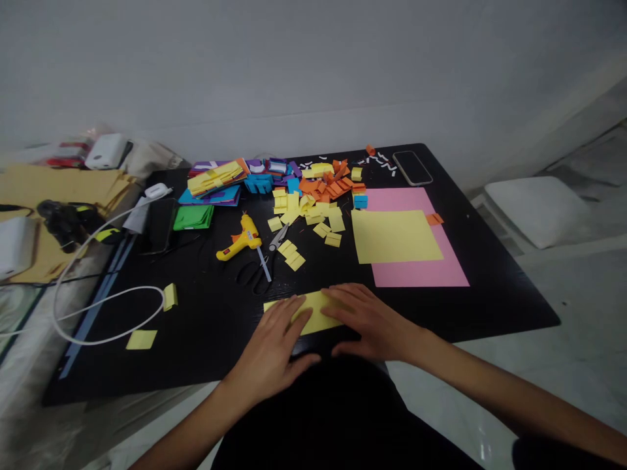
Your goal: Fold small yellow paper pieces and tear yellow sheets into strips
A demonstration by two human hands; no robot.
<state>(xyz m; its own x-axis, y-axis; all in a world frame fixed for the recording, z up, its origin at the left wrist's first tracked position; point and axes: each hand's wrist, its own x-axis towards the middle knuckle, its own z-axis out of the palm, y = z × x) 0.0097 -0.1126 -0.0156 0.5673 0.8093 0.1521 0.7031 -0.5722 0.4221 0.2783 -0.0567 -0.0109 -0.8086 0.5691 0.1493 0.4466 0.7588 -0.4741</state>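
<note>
A yellow paper strip [316, 313] lies on the black table [206, 352] near its front edge. My left hand [272, 343] rests on the strip's left part, fingers spread and pressing flat. From the right, my right hand [367, 320] lies over the strip's other end, its fingers also apart. Beyond the hands are small folded yellow pieces [295, 260], a yellow glue gun [243, 238] and black-handled scissors [255, 274]. To the right, a yellow sheet [396, 236] overlaps a pink sheet [421, 275].
Folded orange pieces [326, 189], a green paper stack [193, 217] and a phone [412, 168] lie farther back. A white cable [110, 295] loops at the left, near brown envelopes [83, 189]. A white stool [536, 209] stands at the right.
</note>
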